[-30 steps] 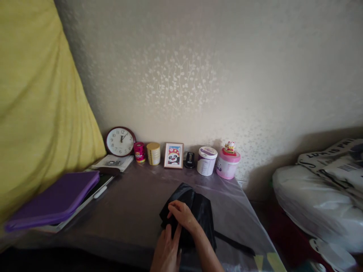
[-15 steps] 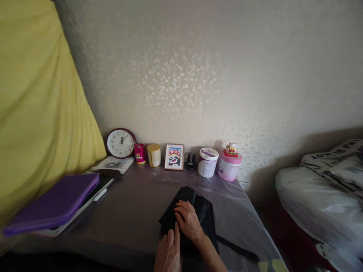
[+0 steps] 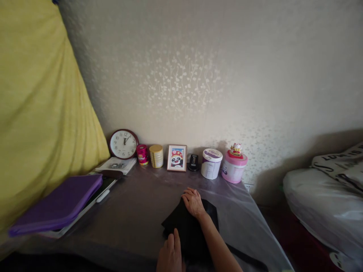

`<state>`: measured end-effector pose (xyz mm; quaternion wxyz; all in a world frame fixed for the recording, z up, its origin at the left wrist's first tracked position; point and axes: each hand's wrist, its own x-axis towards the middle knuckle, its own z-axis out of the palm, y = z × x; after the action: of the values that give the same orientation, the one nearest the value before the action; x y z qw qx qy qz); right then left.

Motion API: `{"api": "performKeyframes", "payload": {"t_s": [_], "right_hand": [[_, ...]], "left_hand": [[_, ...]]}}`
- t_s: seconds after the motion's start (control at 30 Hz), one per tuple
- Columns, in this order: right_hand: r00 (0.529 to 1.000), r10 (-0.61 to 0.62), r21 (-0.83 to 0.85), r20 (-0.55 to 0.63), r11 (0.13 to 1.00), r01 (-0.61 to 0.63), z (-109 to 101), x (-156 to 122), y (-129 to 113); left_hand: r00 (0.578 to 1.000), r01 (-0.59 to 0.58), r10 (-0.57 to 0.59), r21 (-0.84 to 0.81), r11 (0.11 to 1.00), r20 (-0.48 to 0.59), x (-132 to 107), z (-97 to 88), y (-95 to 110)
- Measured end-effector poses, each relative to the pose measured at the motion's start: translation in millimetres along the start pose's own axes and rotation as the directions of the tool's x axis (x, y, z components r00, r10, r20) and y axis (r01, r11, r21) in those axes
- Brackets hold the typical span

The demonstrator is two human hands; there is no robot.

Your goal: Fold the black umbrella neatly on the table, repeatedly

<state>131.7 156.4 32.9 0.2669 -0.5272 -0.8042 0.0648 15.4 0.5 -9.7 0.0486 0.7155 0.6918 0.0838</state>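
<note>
Fingers of the right hand (image 3: 193, 204) are being held side by side, outstretched, across the far edge of a black fabric piece (image 3: 188, 232). At its near left part, the index finger of the left hand (image 3: 170, 255) is being pointed away over the cloth, the next finger being held close beside it; whether any cloth is being pinched underneath cannot be told. The fabric piece is being supported by the table (image 3: 136, 207), on the near side, and from its right a black strap (image 3: 248, 258) is being trailed toward the near right. Farther off, along the wall (image 3: 170, 75), a row is being formed, left to right, by a round clock (image 3: 124, 144), a pink tin (image 3: 142, 155), a yellow-lidded tin (image 3: 156, 157), a framed panda picture (image 3: 177, 158), a small black object (image 3: 193, 162), a white tub (image 3: 211, 166) and a pink tub (image 3: 234, 170), by which a figurine (image 3: 236, 150) is being carried. At the left, a purple folder (image 3: 56, 206) is being overhung by a yellow curtain (image 3: 42, 113).
</note>
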Motion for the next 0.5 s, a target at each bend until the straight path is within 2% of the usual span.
{"api": "performKeyframes", "payload": {"t_s": [0.23,0.37,0.5], "right_hand": [[0.993,0.119,-0.008,-0.024,0.993,-0.119,4,14,14],[0.966,0.234,-0.017,-0.109,0.971,-0.237,-9,10,32],[0.912,0.348,0.015,-0.217,0.935,-0.354,-34,-19,57]], "left_hand": [[0.977,0.093,-0.08,-0.056,0.994,0.198,1,-5.0,7],[0.975,0.099,-0.086,-0.056,0.993,0.203,1,-10.6,9],[0.985,0.045,-0.031,-0.076,0.996,0.172,-3,-16.9,8]]}}
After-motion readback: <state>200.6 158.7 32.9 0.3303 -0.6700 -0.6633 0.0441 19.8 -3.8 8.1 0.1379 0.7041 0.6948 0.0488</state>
